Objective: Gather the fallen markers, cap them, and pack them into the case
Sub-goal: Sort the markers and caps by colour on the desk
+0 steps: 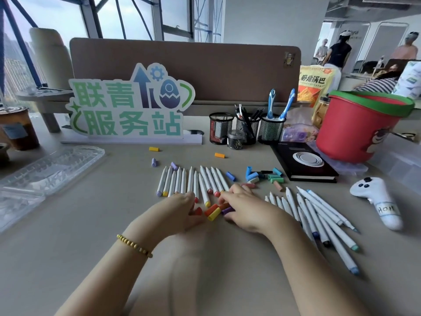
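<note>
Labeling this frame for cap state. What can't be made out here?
- Head view: the hands, left and right, cover the near ends of the middle markers.
- Loose caps between the fingers: grip unclear.
- Clear case: cut by the left edge, contents unreadable through glare.
- Right marker pile: overlapping, count uncertain.

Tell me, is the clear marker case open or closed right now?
Open. The clear case lies spread flat at the table's left, both halves showing, with no markers in it.

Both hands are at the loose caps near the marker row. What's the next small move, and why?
Probably pick the yellow cap with the right hand and press it onto a yellow-ended marker in the row; several caps lie loose between both hands.
</note>
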Motion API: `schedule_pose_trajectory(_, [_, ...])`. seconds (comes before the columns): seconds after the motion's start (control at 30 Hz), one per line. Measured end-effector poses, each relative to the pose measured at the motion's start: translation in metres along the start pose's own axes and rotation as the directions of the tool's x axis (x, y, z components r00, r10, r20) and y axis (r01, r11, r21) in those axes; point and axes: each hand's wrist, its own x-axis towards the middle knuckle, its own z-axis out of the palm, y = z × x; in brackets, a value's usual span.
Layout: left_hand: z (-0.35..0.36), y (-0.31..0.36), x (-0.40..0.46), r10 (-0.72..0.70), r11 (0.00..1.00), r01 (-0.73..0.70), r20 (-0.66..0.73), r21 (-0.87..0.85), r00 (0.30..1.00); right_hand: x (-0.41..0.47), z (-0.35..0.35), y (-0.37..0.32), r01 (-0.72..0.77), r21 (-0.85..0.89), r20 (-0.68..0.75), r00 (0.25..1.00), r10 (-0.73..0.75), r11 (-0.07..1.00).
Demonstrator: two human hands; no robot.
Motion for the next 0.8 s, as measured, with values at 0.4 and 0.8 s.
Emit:
schedule_pose_trajectory(0.4, [0.0, 0.008, -0.007, -0.018, 0.998, 0.021, -0.035, 0.067, 0.999, 0.001, 0.016, -0.018, -0.052, -0.3, -0.122, 0.992, 0.015, 0.953])
schedule_pose_trajectory(0.8, [0.008, 0.041, -0.008, 0.039, 0.992, -0.013, -0.197, 0.127, 0.98, 0.005, -0.012, 0.038, -0.293, -0.053, -0.269, 0.925, 0.268, 0.955])
